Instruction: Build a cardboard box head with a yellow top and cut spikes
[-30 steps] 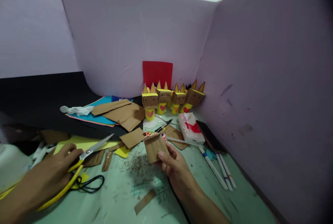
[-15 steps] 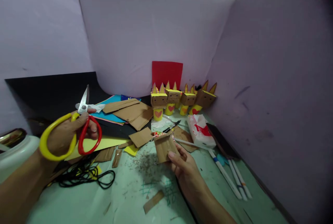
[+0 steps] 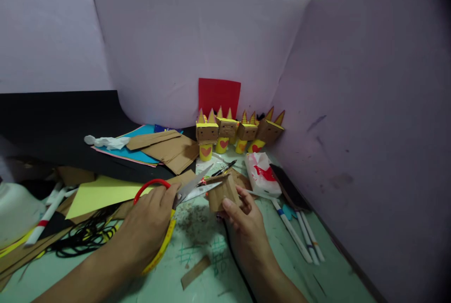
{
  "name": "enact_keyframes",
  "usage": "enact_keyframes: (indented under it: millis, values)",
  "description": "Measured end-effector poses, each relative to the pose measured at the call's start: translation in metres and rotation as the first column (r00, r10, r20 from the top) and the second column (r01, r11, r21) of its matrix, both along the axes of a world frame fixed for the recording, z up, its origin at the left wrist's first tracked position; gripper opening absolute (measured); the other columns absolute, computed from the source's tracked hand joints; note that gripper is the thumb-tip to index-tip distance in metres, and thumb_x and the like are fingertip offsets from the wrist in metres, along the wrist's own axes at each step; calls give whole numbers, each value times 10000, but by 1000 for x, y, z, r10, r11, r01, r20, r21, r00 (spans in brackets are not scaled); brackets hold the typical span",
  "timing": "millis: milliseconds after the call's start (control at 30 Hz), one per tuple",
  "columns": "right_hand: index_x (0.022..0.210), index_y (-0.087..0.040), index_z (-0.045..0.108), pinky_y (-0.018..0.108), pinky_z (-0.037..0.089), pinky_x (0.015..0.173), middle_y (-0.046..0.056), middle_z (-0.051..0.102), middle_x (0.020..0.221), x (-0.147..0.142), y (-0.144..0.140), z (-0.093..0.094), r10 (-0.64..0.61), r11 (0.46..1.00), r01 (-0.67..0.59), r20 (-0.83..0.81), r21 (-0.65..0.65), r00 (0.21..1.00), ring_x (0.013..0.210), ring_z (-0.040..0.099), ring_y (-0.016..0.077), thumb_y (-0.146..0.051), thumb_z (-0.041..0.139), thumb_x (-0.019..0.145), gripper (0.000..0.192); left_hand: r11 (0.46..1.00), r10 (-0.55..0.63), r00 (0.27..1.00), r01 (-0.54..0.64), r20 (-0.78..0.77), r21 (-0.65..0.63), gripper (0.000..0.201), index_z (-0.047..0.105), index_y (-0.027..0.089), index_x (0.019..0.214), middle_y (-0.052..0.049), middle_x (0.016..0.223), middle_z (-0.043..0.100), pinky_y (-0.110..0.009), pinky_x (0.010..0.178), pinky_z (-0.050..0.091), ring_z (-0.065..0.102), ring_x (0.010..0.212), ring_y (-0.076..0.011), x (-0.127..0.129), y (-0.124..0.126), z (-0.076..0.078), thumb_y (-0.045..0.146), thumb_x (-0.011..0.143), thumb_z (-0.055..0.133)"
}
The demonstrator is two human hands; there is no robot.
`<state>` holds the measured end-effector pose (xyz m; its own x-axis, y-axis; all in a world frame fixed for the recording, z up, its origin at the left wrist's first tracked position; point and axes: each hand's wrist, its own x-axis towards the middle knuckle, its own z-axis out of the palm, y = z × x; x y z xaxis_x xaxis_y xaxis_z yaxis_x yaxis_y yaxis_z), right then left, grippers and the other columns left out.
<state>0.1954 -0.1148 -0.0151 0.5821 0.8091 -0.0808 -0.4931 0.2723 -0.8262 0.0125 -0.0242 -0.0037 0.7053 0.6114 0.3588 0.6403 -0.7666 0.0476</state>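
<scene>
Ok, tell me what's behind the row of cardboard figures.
A red sheet stands behind the figures, against the purple wall. Its lower edge is hidden by them.

Scissors [image 3: 169,209] with one red and one yellow handle loop, plain brown cardboard piece [image 3: 220,193], brown-and-yellow figures [image 3: 237,131] with red hearts, red sheet [image 3: 219,94], yellow paper [image 3: 100,194], pale green surface [image 3: 211,265], lilac screens [image 3: 183,44]

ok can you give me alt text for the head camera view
The left hand holds open red-and-yellow scissors, blades pointing at a small folded cardboard piece gripped by the right hand over a littered green table. Behind stand four cardboard-headed figures, with loose cardboard sheets, coloured paper, pens and a tissue pack around.
</scene>
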Motion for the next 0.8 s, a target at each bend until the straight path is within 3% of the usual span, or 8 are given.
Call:
enact_keyframes:
  millis: [133,367,800]
  values:
    - [1085,-183,520,294,528,708,61,695,972,-2,0,-1,24,999,-21,109,-28,994,866,659,223,-333,847,522,668,996,5,999,0,-52,89,467,425,82,1283,-161,1028,590,-443,776,483,562,921,-297,2,0,-9,55,823,353]
    - [1056,-179,550,350,530,789,90,686,1023,-5,-1,0,7,999,0,202,-35,979,954,647,268,-337,839,504,644,967,18,997,2,-79,255,425,468,32,1216,-157,898,591,-421,664,504,575,816,-298,2,1,-8,21,804,363]
    - [1003,-184,563,367,531,799,86,698,1006,-7,-2,2,13,999,-6,212,-37,977,946,651,269,-279,843,480,601,968,41,995,-18,-86,251,414,468,92,1207,-111,865,558,-387,654,478,570,760,-274,-1,-2,-11,33,813,355]
